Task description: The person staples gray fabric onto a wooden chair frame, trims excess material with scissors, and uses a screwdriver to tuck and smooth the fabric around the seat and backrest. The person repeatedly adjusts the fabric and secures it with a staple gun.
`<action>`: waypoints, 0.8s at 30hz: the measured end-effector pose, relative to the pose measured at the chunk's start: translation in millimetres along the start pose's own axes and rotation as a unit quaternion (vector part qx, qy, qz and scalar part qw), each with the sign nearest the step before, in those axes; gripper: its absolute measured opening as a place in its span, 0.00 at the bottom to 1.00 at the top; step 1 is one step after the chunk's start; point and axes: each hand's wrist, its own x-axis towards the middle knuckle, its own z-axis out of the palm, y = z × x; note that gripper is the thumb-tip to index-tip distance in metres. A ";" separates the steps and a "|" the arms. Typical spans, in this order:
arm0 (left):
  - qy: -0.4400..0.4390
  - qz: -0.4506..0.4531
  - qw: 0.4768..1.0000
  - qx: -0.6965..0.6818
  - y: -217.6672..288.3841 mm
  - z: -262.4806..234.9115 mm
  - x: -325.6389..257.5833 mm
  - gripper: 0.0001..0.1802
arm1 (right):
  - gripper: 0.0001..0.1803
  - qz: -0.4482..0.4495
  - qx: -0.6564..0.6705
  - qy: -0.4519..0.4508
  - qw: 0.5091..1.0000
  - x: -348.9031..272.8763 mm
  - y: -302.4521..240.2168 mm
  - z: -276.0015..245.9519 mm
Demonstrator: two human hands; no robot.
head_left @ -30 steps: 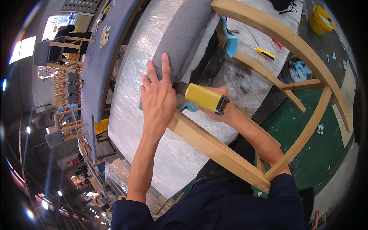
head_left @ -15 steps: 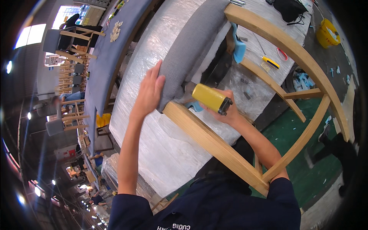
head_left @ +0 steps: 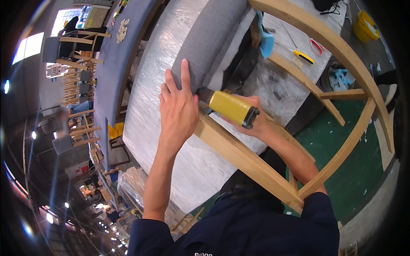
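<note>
A chair lies tipped over in front of me, with a grey fabric cushion (head_left: 205, 42) and a light wooden frame (head_left: 243, 151). My left hand (head_left: 179, 113) rests on the cushion's near end where it meets the wood, palm down, fingers spread. In my right hand (head_left: 262, 123) is a yellow staple gun (head_left: 230, 106), gripped from behind. Its nose points left at the underside edge of the fabric, close beside my left thumb. Whether the nose touches the fabric is hidden. White padding (head_left: 232, 55) shows along the cushion's inner edge.
Under the chair is a table wrapped in clear plastic (head_left: 183, 175). A yellow screwdriver (head_left: 303, 56) and a red-handled tool (head_left: 316, 46) lie beyond the frame, near a blue pad (head_left: 267, 40). A yellow bucket (head_left: 365, 25) stands far right, and another person's shoe (head_left: 388, 94) shows below it.
My left hand has slid right from the cushion's outer side onto its near end, and its fingers have spread. The staple gun has shifted slightly left. The person at the right has moved.
</note>
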 end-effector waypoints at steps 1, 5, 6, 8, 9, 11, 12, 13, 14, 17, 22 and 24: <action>-0.004 -0.008 1.000 -0.003 0.1 1.0 0.2 0.44 | 0.12 -0.003 -0.024 -0.001 1.000 -0.5 1.2 2.1; -0.011 -0.022 1.000 -0.008 0.1 2.3 2.8 0.46 | 0.13 0.006 -0.104 -0.031 0.994 -4.7 5.0 2.5; -0.026 -0.010 0.999 -0.022 -1.0 0.4 3.0 0.49 | 0.13 0.013 -0.119 -0.045 0.992 -5.4 6.5 0.9; -0.053 0.014 0.998 -0.039 -11.8 -13.8 3.2 0.55 | 0.17 -0.007 -0.093 -0.008 0.996 -5.8 10.3 4.5; -0.082 0.065 0.992 -0.075 -25.5 -21.7 2.4 0.58 | 0.19 -0.017 -0.079 0.014 0.997 -5.9 11.1 6.5; -0.145 0.168 0.964 -0.144 -63.2 -36.3 -2.5 0.65 | 0.19 -0.013 -0.054 0.011 0.998 -8.4 8.8 8.2; -0.139 0.207 0.963 -0.104 -75.9 -34.3 -5.4 0.73 | 0.19 -0.009 -0.042 0.010 0.999 -10.3 8.0 8.7; -0.109 0.240 0.962 -0.072 -84.0 -23.4 -7.4 0.73 | 0.19 -0.006 -0.030 0.005 1.000 -12.1 7.9 10.7; -0.079 0.269 0.959 -0.038 -90.1 -12.5 -10.1 0.72 | 0.20 -0.005 -0.015 -0.002 1.000 -13.9 7.9 11.1; -0.004 0.336 0.942 0.000 -105.2 15.8 -6.9 0.63 | 0.21 0.000 0.004 -0.013 1.000 -18.1 9.8 12.2; 0.087 0.357 0.930 -0.007 -111.0 39.5 -7.6 0.43 | 0.24 0.001 -0.041 -0.007 0.999 -17.8 11.4 12.7; 0.121 0.371 0.921 -0.005 -116.0 46.0 -10.0 0.39 | 0.25 0.031 -0.051 -0.029 0.998 -17.7 9.6 11.0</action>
